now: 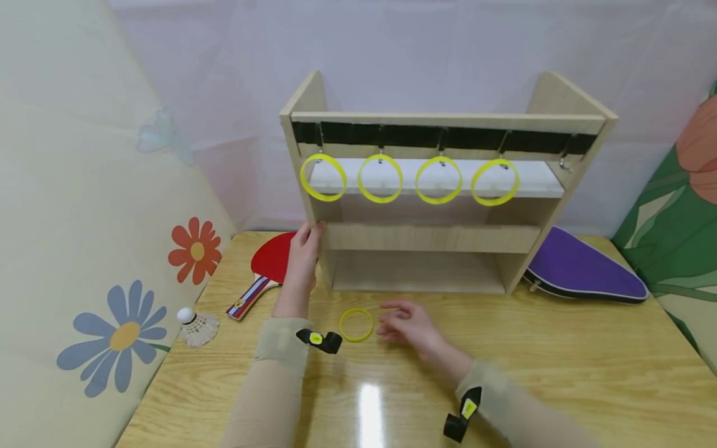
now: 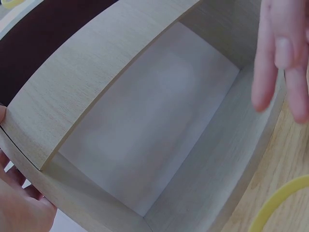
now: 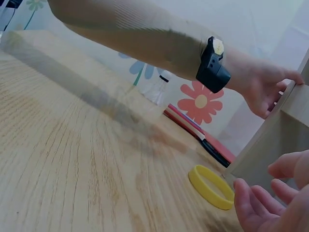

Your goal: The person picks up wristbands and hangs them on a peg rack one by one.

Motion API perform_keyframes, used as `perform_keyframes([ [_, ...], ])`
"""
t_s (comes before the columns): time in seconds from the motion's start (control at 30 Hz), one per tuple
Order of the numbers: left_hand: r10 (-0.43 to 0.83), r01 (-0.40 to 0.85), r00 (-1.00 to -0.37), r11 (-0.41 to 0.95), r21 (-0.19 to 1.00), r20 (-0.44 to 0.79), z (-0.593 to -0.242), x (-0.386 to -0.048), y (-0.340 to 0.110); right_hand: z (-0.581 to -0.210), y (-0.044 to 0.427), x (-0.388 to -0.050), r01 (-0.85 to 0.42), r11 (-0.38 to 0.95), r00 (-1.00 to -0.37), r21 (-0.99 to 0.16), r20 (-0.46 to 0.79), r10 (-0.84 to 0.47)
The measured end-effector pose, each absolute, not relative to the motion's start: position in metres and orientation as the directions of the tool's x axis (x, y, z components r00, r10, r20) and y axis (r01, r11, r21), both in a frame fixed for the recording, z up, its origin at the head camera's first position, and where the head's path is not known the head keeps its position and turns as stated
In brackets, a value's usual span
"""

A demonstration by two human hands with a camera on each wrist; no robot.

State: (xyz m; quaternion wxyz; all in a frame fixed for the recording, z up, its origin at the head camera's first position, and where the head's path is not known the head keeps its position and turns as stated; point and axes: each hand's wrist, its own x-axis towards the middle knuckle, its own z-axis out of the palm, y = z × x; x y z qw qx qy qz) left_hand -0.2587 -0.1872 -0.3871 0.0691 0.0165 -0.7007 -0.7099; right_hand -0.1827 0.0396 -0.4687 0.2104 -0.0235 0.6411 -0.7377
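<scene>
A small light-wood shelf unit (image 1: 431,238) stands on the table. My left hand (image 1: 304,256) grips the edge of its left side panel, with the thumb in front and the fingers behind, as the left wrist view shows. One yellow ring (image 1: 341,323) lies flat on the table before the unit. Just right of it hovers my right hand (image 1: 411,328), its fingers loosely bent and holding nothing; in the right wrist view the fingertips are close to the ring (image 3: 203,191) but apart from it. Several yellow rings (image 1: 439,201) hang from hooks along the black strip (image 1: 414,135).
The rightmost hook (image 1: 566,165) carries no ring. Left of the unit lie a red table tennis bat (image 1: 271,260) and a shuttlecock (image 1: 198,328). A purple bat case (image 1: 582,264) lies against the unit's right side. Flowered cloth hangs behind and at both sides.
</scene>
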Motion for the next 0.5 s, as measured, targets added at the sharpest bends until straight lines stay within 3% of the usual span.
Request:
perform_keyframes([
  [0.5, -0.135, 0.066, -0.989, -0.012, 0.998, 0.063, -0.388, -0.259, -0.187, -0.485, 0.027, -0.190, 0.263, -0.021, -0.920, -0.965, -0.244, -0.307],
])
